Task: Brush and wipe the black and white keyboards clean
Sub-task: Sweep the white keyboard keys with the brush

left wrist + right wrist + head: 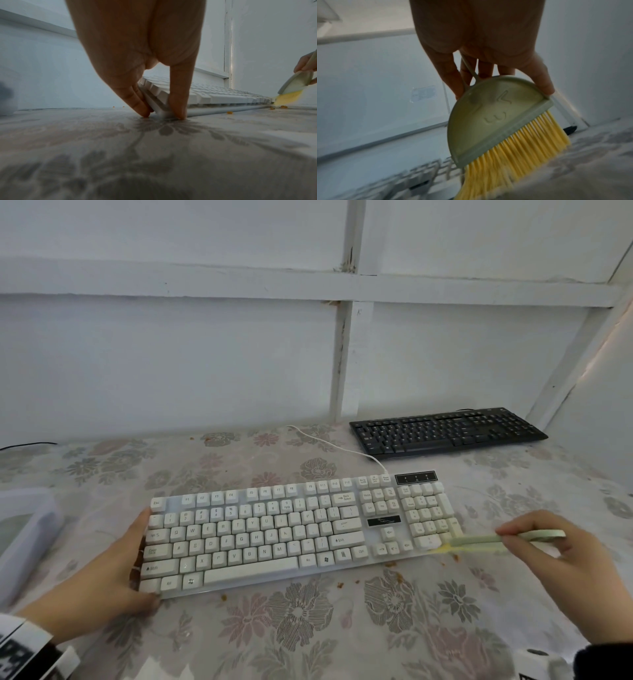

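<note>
The white keyboard (274,529) lies in the middle of the floral tablecloth. My left hand (144,563) grips its left end, fingers along the side edge and thumb at the front corner (163,115). My right hand (510,537) holds a small brush (479,541) with a pale green half-round body (496,121). Its yellow bristles (513,155) touch the keyboard's front right corner, below the number pad. The black keyboard (445,433) sits at the back right against the wall, untouched.
Orange crumbs (455,557) lie on the cloth along the white keyboard's front edge and right corner (229,112). A translucent plastic box (30,529) stands at the far left. The white cable (329,443) runs back toward the wall. White panelled walls close the back and right.
</note>
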